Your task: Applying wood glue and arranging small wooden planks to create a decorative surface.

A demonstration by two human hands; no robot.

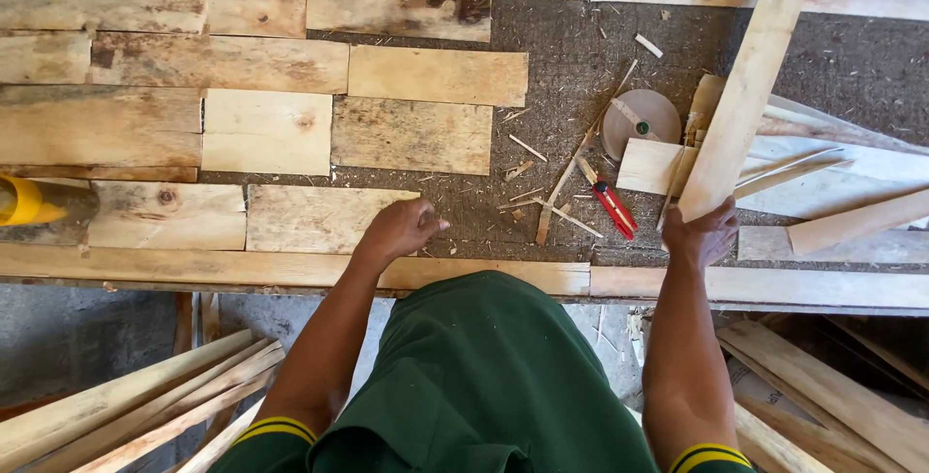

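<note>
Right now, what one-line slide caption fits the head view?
Right hand grips a long pale wooden plank; left hand rests on a flat wood piece beside a red-handled utility knife.

The right hand [701, 233] covers the near end of the long plank [743, 96], so its grip on the wood cannot be made out, and the left hand [402, 228] hides part of the board [310, 219] beneath it. The yellow tool [24, 200] is cut off by the left edge, too little showing to tell its kind. The offcuts [842, 168] run out at the right edge, and the slats [135, 405] below the table [290, 265] run out at the bottom.
</note>
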